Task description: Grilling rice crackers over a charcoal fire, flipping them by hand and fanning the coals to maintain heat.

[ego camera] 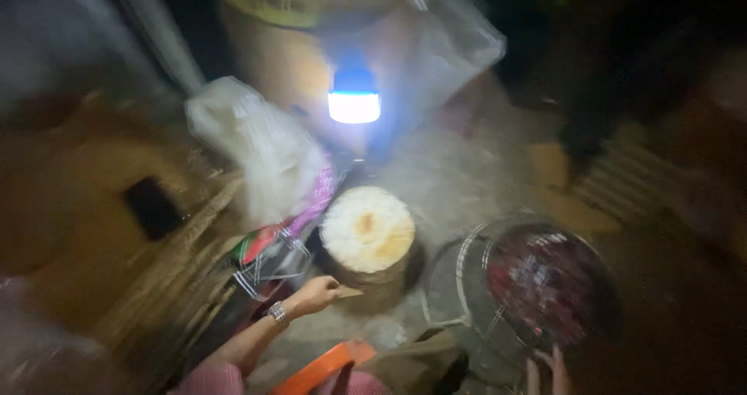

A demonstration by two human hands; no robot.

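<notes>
Item: my left hand [311,295], closed on a thin flat stick [350,291] at the near edge of the round flatbread stack [367,230]. My right hand [547,366], fingers spread, touches the wire grill [537,282]'s near rim; hold unclear. No flatbread shows on the grill yet.

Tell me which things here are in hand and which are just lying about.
In hand: left hand at the side of the round stack of flat discs; right hand at the wire grill frame over glowing embers.

Lying about: lamp, white plastic bag, woven basket, orange object.
</notes>
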